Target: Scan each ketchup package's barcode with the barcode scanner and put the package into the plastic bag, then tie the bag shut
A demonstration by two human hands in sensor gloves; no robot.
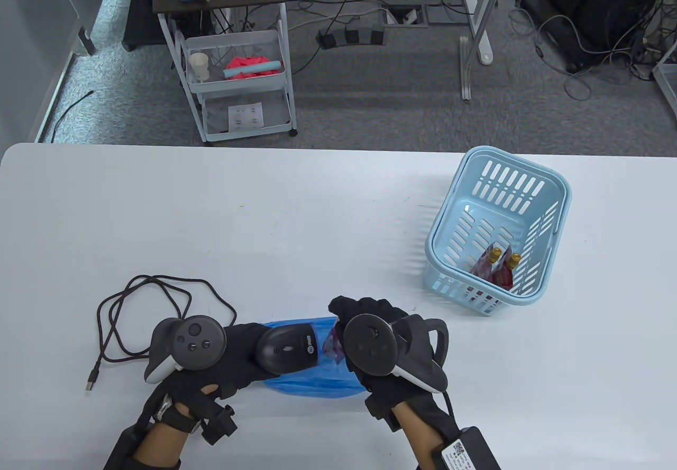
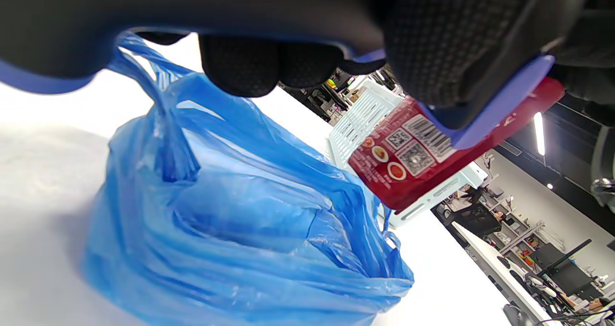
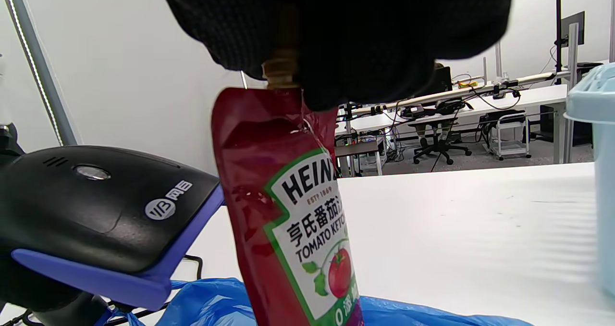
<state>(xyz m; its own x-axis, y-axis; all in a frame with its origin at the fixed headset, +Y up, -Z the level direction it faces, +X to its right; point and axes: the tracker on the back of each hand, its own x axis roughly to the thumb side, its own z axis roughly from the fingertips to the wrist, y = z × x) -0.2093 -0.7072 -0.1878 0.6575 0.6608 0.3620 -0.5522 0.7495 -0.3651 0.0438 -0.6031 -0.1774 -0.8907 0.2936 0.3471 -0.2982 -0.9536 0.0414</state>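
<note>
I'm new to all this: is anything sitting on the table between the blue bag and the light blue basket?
No. In the table view, only bare white table lies between the plastic bag and the basket.

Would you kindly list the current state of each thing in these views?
Red ketchup pouch: upright, held by its spout in the right hand.
Black barcode scanner: gripped by the left hand, facing the pouch.
Blue plastic bag: untied, on the table.
Light blue plastic basket: holds two more pouches.
</note>
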